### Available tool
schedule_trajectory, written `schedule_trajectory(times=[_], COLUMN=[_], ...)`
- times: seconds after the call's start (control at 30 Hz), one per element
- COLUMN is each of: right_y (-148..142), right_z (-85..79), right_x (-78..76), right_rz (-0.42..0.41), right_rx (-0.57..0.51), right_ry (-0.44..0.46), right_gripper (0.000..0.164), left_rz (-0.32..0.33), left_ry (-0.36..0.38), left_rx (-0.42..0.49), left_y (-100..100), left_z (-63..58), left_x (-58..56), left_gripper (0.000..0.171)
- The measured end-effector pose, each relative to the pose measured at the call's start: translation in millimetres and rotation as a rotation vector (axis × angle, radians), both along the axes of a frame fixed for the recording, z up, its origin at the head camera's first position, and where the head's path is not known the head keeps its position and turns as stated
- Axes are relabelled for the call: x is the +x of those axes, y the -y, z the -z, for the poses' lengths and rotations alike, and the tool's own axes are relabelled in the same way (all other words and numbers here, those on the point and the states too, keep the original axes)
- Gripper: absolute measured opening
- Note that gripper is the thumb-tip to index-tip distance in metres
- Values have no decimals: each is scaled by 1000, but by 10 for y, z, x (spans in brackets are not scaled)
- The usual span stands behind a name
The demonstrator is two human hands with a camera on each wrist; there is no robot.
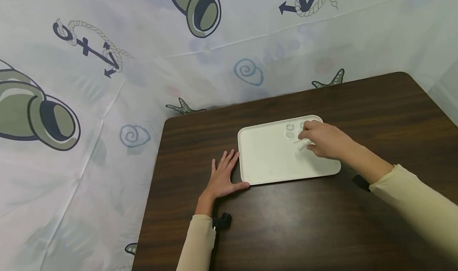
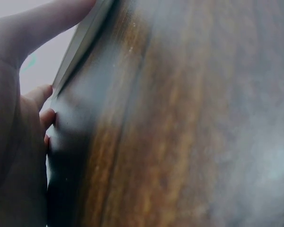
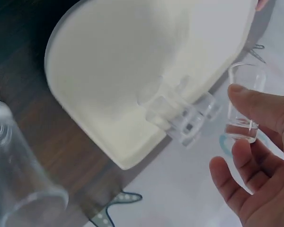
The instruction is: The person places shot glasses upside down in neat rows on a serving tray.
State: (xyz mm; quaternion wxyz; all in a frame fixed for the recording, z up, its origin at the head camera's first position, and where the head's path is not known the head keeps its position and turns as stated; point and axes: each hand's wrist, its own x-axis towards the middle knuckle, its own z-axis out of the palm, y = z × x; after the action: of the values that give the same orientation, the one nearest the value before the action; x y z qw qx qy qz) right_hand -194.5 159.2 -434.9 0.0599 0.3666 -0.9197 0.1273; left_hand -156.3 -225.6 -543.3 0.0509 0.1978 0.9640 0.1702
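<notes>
Leaning over the right half of the tray (image 1: pixel 266 159), a small clear glass (image 1: pixel 301 144) is pinched between the thumb and fingers of the right hand (image 1: pixel 328 140); whether the tray is touched by it cannot be told. At the tray's near left corner, the left hand (image 1: pixel 221 180) is spread wide, the corner being touched by its thumb and the left edge met by its forefinger. Beyond the held glass, toward the tray's far edge, other small clear glasses (image 1: pixel 290 128) are set, partly hidden by the right hand; their number is blurred by overlap in the right wrist view. Off the tray, a larger-looking clear vessel (image 3: pixel 23 175) is seen only in that view. The tray, white and rounded at the corners, is carried by a dark wood-grained bench (image 1: pixel 282 227). Nearer than the tray, both forearms are covered by pale sleeves (image 1: pixel 418 207). Behind the tray and to its left, a pale cloth (image 1: pixel 207 78) is hung, printed with anchors, shells and starfish.
</notes>
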Motion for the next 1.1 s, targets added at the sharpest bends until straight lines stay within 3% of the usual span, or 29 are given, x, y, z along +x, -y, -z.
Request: schedule_trajectory(times=[0.33, 0.67, 1.1], right_y=[151, 226, 317], right_z=[105, 245, 290], right_x=[-190, -242, -296], right_rz=[-19, -88, -102], right_rx=[79, 242, 280], right_ry=[17, -206, -213], right_gripper=[36, 24, 13], left_rz=[4, 5, -9], left_ry=[-5, -1, -5], left_rx=[1, -4, -1], left_y=[-7, -11, 15], left_z=[-3, -9, 23], left_x=[-17, -17, -15], left_gripper=[113, 111, 112])
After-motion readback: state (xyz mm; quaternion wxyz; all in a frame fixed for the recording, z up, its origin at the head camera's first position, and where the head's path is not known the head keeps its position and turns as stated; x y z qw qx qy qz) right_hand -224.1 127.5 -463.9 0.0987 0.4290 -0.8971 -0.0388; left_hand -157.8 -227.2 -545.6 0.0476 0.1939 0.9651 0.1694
